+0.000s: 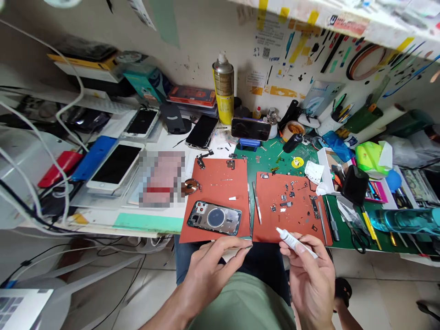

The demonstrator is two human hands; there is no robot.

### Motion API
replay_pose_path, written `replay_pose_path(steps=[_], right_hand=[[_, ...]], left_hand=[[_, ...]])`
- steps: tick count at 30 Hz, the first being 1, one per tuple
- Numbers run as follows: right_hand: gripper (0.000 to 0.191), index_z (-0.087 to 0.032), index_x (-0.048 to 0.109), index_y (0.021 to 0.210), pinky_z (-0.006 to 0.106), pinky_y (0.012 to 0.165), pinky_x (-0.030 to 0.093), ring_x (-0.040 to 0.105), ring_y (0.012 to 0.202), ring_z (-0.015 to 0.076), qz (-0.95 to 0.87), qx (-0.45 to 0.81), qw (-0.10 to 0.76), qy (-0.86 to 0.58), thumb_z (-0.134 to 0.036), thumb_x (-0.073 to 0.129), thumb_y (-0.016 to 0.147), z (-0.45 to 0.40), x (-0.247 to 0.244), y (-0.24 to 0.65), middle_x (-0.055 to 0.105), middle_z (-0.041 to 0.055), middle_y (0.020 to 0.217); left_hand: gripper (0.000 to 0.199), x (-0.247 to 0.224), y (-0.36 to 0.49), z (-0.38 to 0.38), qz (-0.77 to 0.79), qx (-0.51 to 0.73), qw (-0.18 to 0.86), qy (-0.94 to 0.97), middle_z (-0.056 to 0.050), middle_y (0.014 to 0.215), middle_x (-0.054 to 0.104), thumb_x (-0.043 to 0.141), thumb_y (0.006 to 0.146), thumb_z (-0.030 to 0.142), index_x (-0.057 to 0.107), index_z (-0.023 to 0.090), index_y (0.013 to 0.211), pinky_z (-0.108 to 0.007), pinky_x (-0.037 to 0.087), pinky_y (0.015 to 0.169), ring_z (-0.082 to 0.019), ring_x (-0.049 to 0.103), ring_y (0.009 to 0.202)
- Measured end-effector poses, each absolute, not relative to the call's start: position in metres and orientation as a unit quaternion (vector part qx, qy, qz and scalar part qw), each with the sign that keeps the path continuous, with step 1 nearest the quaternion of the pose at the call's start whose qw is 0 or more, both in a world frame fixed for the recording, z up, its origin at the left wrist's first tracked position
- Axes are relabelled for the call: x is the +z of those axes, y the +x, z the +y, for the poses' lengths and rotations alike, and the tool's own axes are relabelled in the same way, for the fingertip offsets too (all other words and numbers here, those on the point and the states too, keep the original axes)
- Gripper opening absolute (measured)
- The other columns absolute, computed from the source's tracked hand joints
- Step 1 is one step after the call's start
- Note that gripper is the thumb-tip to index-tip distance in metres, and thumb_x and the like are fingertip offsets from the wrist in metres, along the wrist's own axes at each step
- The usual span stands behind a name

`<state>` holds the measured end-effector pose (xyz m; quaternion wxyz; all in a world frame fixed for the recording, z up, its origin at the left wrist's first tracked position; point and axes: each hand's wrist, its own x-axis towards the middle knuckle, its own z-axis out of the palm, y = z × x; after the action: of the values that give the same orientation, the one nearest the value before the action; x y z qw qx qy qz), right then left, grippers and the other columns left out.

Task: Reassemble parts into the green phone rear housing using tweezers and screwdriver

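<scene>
My right hand grips a small white glue tube, its narrow nozzle pointing up and left toward the mats. Level with the front edge of the left mat, my left hand has its fingers bent together over a thin piece, mostly hidden by the hand. Just beyond it, a phone housing with a round ring and camera openings lies on the left red mat. A small white cap rests above the housing. Metal tweezers lie between the two mats.
Screws and small phone parts are scattered over the right red mat. Several phones, including a white one, lie at left. A spray can stands behind; scissors and a blue bottle are at right.
</scene>
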<state>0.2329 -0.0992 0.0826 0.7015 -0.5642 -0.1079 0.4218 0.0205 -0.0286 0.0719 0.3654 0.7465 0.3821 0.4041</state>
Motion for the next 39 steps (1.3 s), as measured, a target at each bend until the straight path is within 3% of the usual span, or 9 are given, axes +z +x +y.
replay_pose_path(steps=[4,9,13,18,20,23,29,39], right_hand=[[0.026,-0.023,0.079,0.089,0.033,0.082,0.071,0.084,0.087,0.0224,-0.084,0.543,0.651,-0.524,-0.036,0.099,0.08,-0.086,0.084,0.248,0.083,0.0078,0.101],[0.048,-0.028,0.081,0.123,0.043,0.085,0.073,0.084,0.091,0.0273,-0.146,0.584,0.612,-0.512,-0.037,0.1,0.079,-0.064,0.086,0.242,0.085,0.0121,0.114],[0.05,-0.028,0.081,0.129,0.051,0.091,0.072,0.085,0.095,0.0301,-0.229,0.568,0.602,-0.513,-0.039,0.098,0.083,-0.034,0.092,0.232,0.085,0.0134,0.119],[0.046,-0.029,0.081,0.13,0.049,0.102,0.068,0.083,0.11,0.0292,-0.398,0.491,0.564,-0.532,-0.042,0.093,0.088,0.03,0.093,0.215,0.084,0.011,0.126],[0.042,-0.028,0.078,0.134,0.047,0.105,0.067,0.08,0.12,0.0293,-0.509,0.417,0.513,-0.552,-0.043,0.085,0.095,0.065,0.088,0.206,0.083,0.0113,0.131],[0.039,-0.022,0.073,0.141,0.048,0.102,0.066,0.08,0.116,0.029,-0.676,0.285,0.406,-0.546,-0.038,0.068,0.105,0.122,0.08,0.19,0.081,0.014,0.132],[0.038,-0.019,0.077,0.132,0.054,0.117,0.054,0.072,0.127,0.0341,-0.777,0.216,0.293,-0.513,-0.009,0.062,0.098,0.21,0.061,0.163,0.08,0.0171,0.129],[0.055,-0.009,0.069,0.146,0.046,0.117,0.051,0.07,0.131,0.0318,-0.818,0.168,0.201,-0.512,0.005,0.049,0.097,0.231,0.031,0.155,0.075,0.0225,0.14]], left_hand=[[0.025,0.067,0.011,-0.028,0.4,0.414,0.432,0.694,0.005,0.104,0.089,0.077,0.1,0.011,0.072,0.029,0.116,-0.018,0.071,0.089,-0.016,0.089,0.091],[0.024,0.064,-0.001,-0.028,0.415,0.451,0.463,0.64,0.004,0.1,0.09,0.077,0.098,0.01,0.071,0.029,0.112,-0.018,0.071,0.086,-0.017,0.089,0.091],[0.02,0.055,-0.013,-0.03,0.441,0.451,0.468,0.619,0.002,0.1,0.09,0.077,0.098,0.012,0.073,0.027,0.109,-0.019,0.071,0.085,-0.018,0.089,0.093],[0.015,0.048,-0.029,-0.028,0.476,0.458,0.446,0.604,0.002,0.097,0.089,0.079,0.098,0.016,0.075,0.027,0.107,-0.019,0.07,0.085,-0.018,0.089,0.091],[0.011,0.049,-0.035,-0.025,0.488,0.466,0.436,0.596,0.0,0.095,0.089,0.078,0.098,0.018,0.075,0.025,0.106,-0.02,0.071,0.082,-0.019,0.089,0.09],[0.01,0.054,-0.044,-0.021,0.505,0.473,0.424,0.584,-0.001,0.094,0.089,0.077,0.098,0.019,0.074,0.025,0.105,-0.022,0.073,0.077,-0.022,0.089,0.088],[0.011,0.055,-0.052,-0.023,0.509,0.479,0.411,0.585,0.001,0.096,0.09,0.073,0.1,0.019,0.071,0.028,0.106,-0.023,0.073,0.074,-0.024,0.09,0.091],[0.008,0.057,-0.054,-0.013,0.509,0.487,0.379,0.6,0.002,0.095,0.09,0.076,0.102,0.022,0.071,0.027,0.107,-0.018,0.069,0.07,-0.02,0.089,0.087]])
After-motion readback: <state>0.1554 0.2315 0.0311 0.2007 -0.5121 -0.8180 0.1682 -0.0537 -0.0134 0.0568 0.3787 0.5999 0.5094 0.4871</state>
